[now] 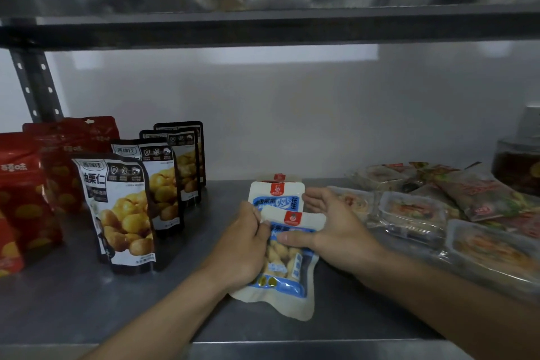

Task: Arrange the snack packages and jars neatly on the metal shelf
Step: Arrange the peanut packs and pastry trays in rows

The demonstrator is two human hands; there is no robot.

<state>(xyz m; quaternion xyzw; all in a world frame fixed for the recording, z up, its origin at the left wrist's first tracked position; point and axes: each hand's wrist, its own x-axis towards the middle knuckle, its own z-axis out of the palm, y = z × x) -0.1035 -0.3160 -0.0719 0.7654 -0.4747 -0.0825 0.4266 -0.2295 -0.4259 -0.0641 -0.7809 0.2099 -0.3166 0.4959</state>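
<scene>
Both forearms reach in from the near edge over the grey metal shelf [73, 301] and meet at its middle, the hands close together on one package. The left hand [245, 245] has its fingers curled round the left edge of the front white-and-blue peanut pouch [292, 283], knuckles facing the camera. The right hand [330, 228] lays its thumb across the pouch's printed face, with the pouch's top right corner tucked against the palm, while its fingers [314, 199] stretch out straight beside a second white-and-blue pouch [276, 199] just behind. The held pouch lies with its long axis running front to back, red logo end pointing to the rear wall, bottom seam towards the shelf's front edge, face turned up. A third matching pouch top [276, 177] shows behind the second. To the left stands a row of upright black chestnut pouches [117, 207], then red snack bags [17, 199]. To the right lie clear plastic-wrapped food trays [409, 213], with a dark glass jar [517, 166] at the far right.
</scene>
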